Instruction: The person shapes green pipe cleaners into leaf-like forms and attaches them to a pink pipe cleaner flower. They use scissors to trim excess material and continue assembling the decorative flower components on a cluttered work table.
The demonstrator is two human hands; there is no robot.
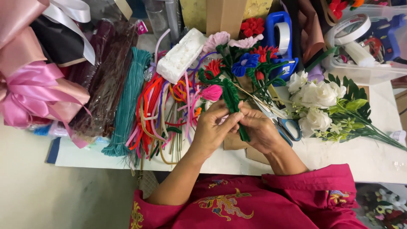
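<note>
I see the left hand [210, 129] and the right hand [259, 129] meeting near the middle of the white table [373, 157]. Both hands are closed around one dark green fuzzy stem [232, 101], which stands a little tilted between them; the fingers of the left hand pinch it from the left side, and the right fingers wrap it from the right, lower down. The stem's lower end comes out under the right hand.

Just far of the hands is a bunch of pipe-cleaner flowers [243, 63], red, blue and pink, with a single pink bud [212, 92] beside the left thumb. To the left lies a heap of loose coloured pipe cleaners [159, 114], and beside it a teal bundle [127, 106]. To the right, blue-handled scissors [289, 127] lie near the right hand, and farther right a bouquet of white artificial flowers [318, 99]. A pink ribbon bow [29, 91] is at the far left.
</note>
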